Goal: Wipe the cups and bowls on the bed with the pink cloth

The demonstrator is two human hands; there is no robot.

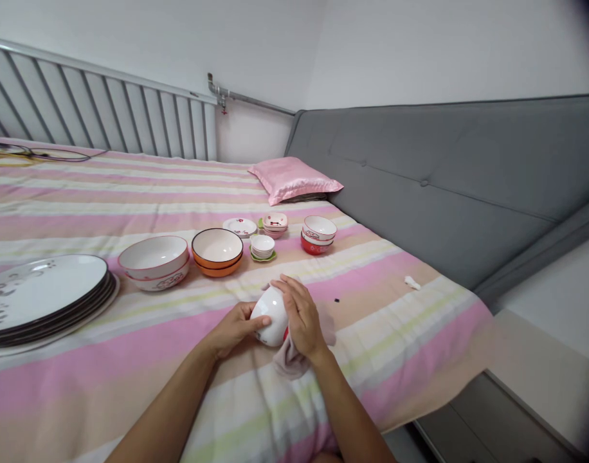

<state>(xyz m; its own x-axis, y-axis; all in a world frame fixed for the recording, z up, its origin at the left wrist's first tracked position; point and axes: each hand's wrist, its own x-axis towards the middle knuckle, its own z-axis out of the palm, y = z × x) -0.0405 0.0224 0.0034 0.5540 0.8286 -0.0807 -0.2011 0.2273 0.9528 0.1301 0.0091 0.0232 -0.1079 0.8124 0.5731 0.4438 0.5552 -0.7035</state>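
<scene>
A small white bowl (270,315) with a bit of red at its edge is tilted on its side, its outer base facing me. My left hand (239,326) grips it from the left, thumb across the outside. On the right side, my right hand (301,315) curves round the bowl with a greyish-pink cloth (293,361) gathered under the palm. Part of the cloth hangs below the wrist; the bowl's inside is hidden from view.
Stacked plates (48,289) stand at left, then large white bowls (154,260) and orange bowls (217,251). Small dishes (262,245), patterned plates (240,227), square dishes (274,222) and red-white bowls (318,233) sit beyond. A pink pillow (294,179) lies by the grey headboard (444,167).
</scene>
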